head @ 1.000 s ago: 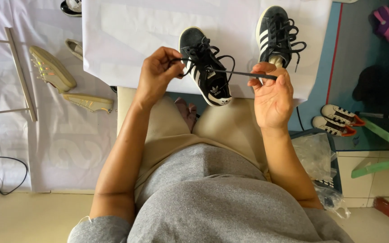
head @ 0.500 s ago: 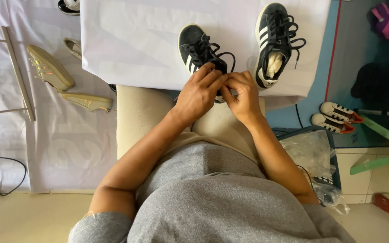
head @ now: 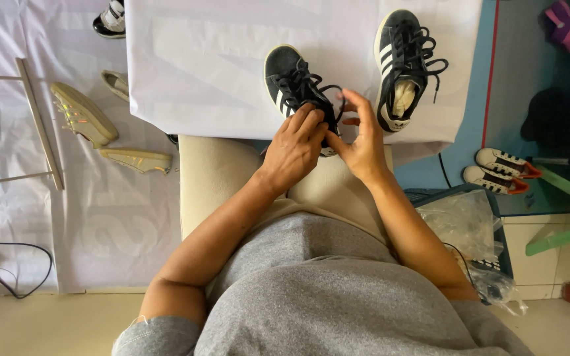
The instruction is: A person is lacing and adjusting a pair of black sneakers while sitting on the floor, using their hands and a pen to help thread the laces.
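On white cloth, black suede sneaker, both hands pinching laces

Bright, even daylight; soft shadows; white sheet near glare; sharp focus; slight wide-angle bending at edges.

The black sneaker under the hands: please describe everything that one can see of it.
The black sneaker is a low shoe of dark, suede-like material with a pale sole edge, white side stripes and black laces. It lies on the white sheet, toe pointing away from the person, heel toward the lap. The left hand covers its heel end, and the right hand pinches at the laces beside it. Loose lace loops show above the fingers. Its inside is hidden.
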